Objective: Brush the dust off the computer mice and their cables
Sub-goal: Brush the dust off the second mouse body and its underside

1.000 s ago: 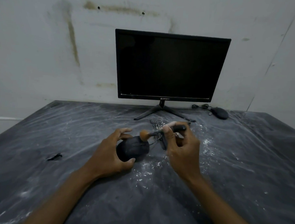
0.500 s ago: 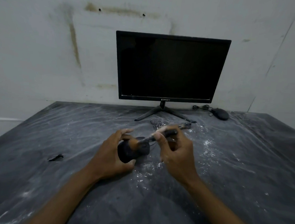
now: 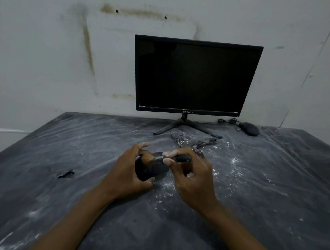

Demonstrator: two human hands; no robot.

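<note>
A black rounded computer mouse (image 3: 149,171) sits near the middle of the worktop (image 3: 44,176), which is dark and covered with a wrinkled sheet of clear plastic. The left hand (image 3: 128,172) holds this mouse, with the thumb curled under its near edge and the fingers bent over its far side. The right hand (image 3: 192,180) pinches a small brush with a black handle (image 3: 179,159) between the thumb and the first fingers. The brush points to the left, and its tan bristle end lies on top of the mouse. The grip of each hand is closed around its thing, the left on the mouse and the right on the brush. White dust (image 3: 167,187) is spread on the plastic just under and beside the hands. Just behind the right hand lies a bunched dark cable (image 3: 203,141) with dust on it. I cannot tell if it joins the mouse in the hand. A second black computer mouse (image 3: 249,129) rests far back on the right, near the wall, with its thin black cable (image 3: 226,121) coiled beside it. A black flat monitor with a dark screen (image 3: 196,77) stands on thin legs at the back of the worktop. A small dark scrap (image 3: 66,174) lies on the plastic to the left, well apart from the hands. The white wall (image 3: 49,63) behind has brown stains.
</note>
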